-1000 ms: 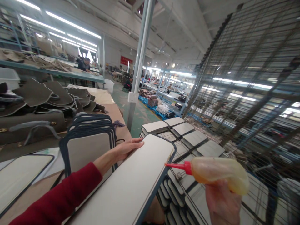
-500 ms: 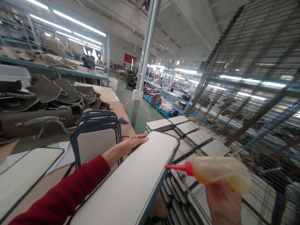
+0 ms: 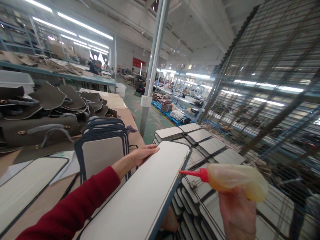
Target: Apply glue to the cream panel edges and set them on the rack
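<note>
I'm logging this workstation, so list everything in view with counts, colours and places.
Held panel: one, white with dark-blue edging, centre
Squeeze bottle: one, translucent, amber contents, red nozzle, at the panel's right edge
Standing panels: several, pale with dark-blue edging, left of centre
Flat panel: one, cream, dark edging, lower left
Racked panels: many, whitish, right of centre
Wire rack: count unclear, dark, right
Handled bag piece: at least one, brown, left
Cut pieces: many, brown, left
Bin: one, translucent, far left
Post: one, grey, centre
Banner: one, red, back wall
Ceiling lights: many, white, overhead
Co-workers: at least two, dark clothing, background
Left hand: one, bare, red sleeve, holding the panel
Right hand: one, bare, holding the bottle
</note>
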Demonstrator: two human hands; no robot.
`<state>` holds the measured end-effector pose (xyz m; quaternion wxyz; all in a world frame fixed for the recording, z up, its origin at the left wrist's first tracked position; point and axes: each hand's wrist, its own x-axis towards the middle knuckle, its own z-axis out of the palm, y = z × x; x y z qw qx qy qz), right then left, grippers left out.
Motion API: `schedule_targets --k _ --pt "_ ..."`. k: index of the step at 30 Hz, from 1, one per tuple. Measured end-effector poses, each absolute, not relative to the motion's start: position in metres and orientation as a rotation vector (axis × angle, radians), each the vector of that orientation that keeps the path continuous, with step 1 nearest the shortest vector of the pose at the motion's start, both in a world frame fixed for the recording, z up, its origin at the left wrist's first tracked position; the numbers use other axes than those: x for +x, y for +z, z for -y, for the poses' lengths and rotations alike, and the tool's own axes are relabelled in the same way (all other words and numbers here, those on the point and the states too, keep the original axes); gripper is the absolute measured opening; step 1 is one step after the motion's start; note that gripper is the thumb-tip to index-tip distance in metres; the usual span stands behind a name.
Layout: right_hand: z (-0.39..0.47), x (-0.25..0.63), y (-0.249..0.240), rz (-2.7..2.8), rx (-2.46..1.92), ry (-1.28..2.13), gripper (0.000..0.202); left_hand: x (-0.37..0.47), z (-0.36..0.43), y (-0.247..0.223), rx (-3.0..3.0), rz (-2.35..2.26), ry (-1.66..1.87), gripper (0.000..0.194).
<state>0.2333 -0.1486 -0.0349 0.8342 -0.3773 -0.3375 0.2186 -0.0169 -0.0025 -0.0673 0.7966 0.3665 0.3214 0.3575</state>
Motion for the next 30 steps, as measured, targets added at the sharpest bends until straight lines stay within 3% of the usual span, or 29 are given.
schedule_targets --k 5,12,19,30 --pt "0.146 0.238 -0.038 0.718 -0.751 0.412 0.038 -0.014 0.005 -0.065 0.771 -0.675 0.774 0.049" --pt "0.15 0.241 -0.049 0.7 -0.816 0.488 0.049 -0.014 0.005 -0.066 0.759 -0.695 0.786 0.058" --pt "0.154 0.231 -0.051 0.681 -0.803 0.495 0.05 -0.013 -0.001 -0.067 0.74 -0.717 0.805 0.045" --pt "0.154 0.227 -0.053 0.706 -0.783 0.487 0.041 -0.016 -0.013 -0.071 0.719 -0.754 0.815 0.043"
